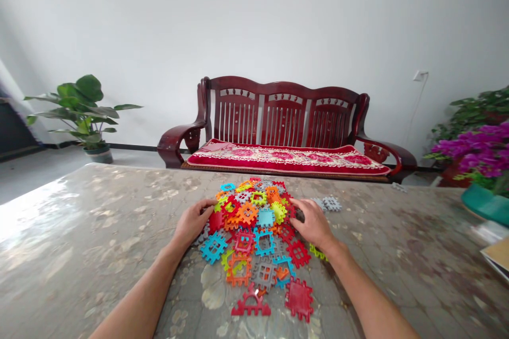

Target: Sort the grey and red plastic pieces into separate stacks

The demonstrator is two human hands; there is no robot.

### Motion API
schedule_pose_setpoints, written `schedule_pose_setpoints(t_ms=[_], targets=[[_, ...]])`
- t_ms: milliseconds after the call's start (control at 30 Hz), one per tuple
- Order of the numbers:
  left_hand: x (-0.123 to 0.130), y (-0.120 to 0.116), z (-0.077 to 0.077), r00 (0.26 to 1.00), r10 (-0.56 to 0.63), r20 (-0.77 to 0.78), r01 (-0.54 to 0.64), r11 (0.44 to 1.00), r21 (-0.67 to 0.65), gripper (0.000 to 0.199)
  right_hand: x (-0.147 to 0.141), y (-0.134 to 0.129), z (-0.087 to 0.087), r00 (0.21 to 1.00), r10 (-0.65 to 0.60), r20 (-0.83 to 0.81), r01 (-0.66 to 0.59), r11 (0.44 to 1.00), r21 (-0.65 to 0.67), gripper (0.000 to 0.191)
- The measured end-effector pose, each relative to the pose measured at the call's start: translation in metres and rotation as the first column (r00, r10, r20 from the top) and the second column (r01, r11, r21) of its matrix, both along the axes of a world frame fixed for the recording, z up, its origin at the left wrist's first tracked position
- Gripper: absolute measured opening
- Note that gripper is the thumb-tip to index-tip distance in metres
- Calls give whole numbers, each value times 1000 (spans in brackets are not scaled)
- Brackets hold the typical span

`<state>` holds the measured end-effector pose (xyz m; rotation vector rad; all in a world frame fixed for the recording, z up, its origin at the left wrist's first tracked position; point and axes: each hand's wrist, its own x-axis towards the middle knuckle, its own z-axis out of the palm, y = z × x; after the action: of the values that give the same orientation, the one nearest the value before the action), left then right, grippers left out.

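A heap of flat plastic building pieces (248,214) in red, orange, blue, green and grey lies on the patterned table (119,254). My left hand (195,221) rests against the heap's left side, fingers curved toward a green piece and a red one. At the right side, my right hand (312,221) touches red pieces with its thumb and fingers apart. Nearest to me lie a red arched piece (251,302) and a solid red square (299,299). A grey piece (332,204) sits beyond my right hand, and a green one (317,252) is partly under my right wrist.
Behind the table stands a dark red wooden bench (284,122) with a red patterned cushion (286,157). Purple flowers (477,149) in a teal pot (483,202) are at the right edge, near a box (497,257). A potted plant (89,116) stands left.
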<state>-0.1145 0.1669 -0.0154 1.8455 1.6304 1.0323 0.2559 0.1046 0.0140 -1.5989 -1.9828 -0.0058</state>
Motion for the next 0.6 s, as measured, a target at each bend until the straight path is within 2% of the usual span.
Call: schedule_pose_setpoints(t_ms=[133,267,333,433,600], targets=[[0,0,0,1000,8,4,-8,1000,-3,38,-1,3,-1,988,35,-148,-38,999,-13,44],[0,0,0,1000,-2,10,2,1000,10,39,-2,3,1,960,60,-275,-59,998,11,25],[0,0,0,1000,6,2,-6,1000,13,38,-1,1,3,966,33,-258,-15,997,74,15],[0,-1,0,1000,25,-14,-25,1000,4,37,3,-2,5,987,-29,-158,47,992,115,11],[0,0,1,1000,16,-12,-16,1000,21,37,12,-5,0,1000,4,-13,-4,1000,27,35]])
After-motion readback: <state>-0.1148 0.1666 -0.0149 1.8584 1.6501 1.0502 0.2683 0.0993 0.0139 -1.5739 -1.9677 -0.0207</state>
